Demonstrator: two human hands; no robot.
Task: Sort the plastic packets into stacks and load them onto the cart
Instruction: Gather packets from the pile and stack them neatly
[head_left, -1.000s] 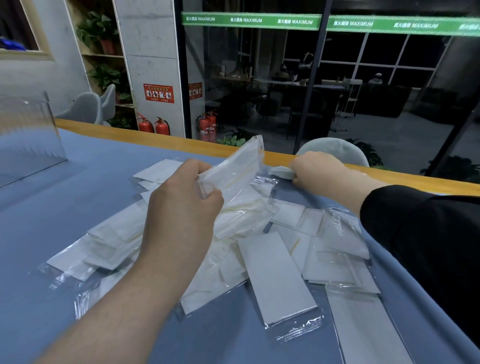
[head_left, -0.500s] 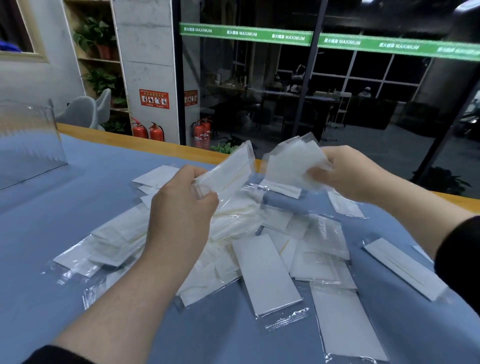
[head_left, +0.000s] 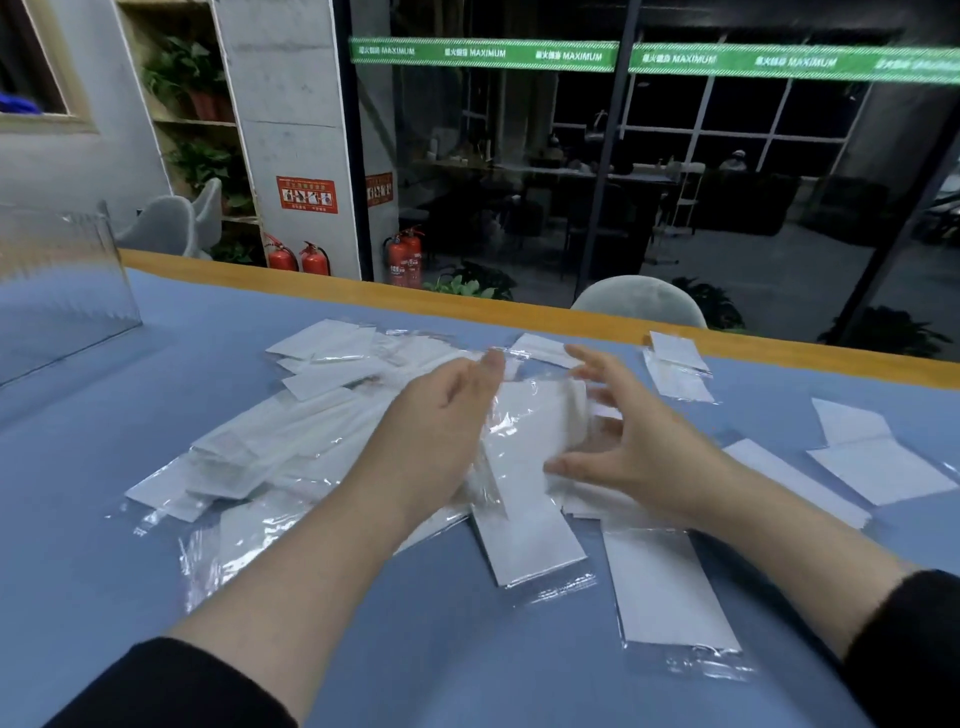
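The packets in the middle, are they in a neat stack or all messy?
Messy. The packets lie overlapping at different angles on the blue table, not squared into a stack.

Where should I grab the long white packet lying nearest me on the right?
Pinch the long white packet by its near clear plastic end, coming from your side. It lies flat on the blue table, apart from the pile, and that crinkled end probably lifts most easily.

A heap of plastic packets (head_left: 322, 431) lies on the desk (head_left: 104, 545), left of centre. Both hands hover over its right side — left hand (head_left: 441, 431) beside right hand (head_left: 623, 441). More packets (head_left: 878, 462) lie well apart to the right; a chair (head_left: 641, 301) stands behind the desk.
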